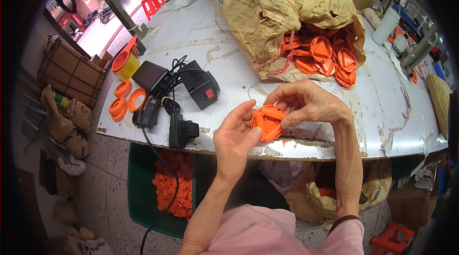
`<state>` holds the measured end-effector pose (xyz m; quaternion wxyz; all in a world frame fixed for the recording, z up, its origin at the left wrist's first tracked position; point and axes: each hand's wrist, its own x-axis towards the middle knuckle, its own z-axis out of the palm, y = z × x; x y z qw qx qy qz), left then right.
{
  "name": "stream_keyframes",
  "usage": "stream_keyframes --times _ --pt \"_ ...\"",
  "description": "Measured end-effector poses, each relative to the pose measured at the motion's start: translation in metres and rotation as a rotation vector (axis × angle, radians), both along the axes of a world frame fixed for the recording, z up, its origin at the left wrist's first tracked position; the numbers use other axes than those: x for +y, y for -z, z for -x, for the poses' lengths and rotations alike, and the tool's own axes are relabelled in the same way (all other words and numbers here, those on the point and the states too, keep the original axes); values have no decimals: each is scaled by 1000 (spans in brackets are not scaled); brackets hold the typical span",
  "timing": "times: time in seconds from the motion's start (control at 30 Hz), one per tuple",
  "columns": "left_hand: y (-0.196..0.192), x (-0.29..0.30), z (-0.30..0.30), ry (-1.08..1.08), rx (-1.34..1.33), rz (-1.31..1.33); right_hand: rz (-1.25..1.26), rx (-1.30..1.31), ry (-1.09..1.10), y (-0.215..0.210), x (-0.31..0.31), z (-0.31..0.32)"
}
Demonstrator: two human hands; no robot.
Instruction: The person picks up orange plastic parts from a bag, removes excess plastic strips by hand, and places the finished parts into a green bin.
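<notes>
Head view: orange plastic disc (pixel 268 122) pinched between left grip (pixel 235 136) and right grip (pixel 309 104).

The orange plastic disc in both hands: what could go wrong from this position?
1. The orange plastic disc is held by fingertips over the table edge; if the left hand or right hand slips, it may fall to the floor.
2. The torn paper sack lies open on its side; the orange parts at its mouth might slide out toward the hands.
3. The black cables hang over the edge and could snag.
</notes>
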<state>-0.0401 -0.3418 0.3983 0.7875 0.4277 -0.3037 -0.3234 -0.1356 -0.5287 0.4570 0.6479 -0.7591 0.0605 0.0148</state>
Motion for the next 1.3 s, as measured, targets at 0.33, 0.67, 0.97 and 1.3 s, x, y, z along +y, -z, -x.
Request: stream_keyframes --times 0.33,0.67,0.97,1.3 --pt "2 -1 1 -48 -10 5 -19 20 25 -5 -4 2" --pt "0 -2 2 -37 -45 5 -43 -22 58 0 -6 0" --pt "3 -3 3 -56 -32 25 -58 -7 138 -10 -1 4" --pt "3 -2 3 -67 -41 24 -40 16 97 -8 -2 3"
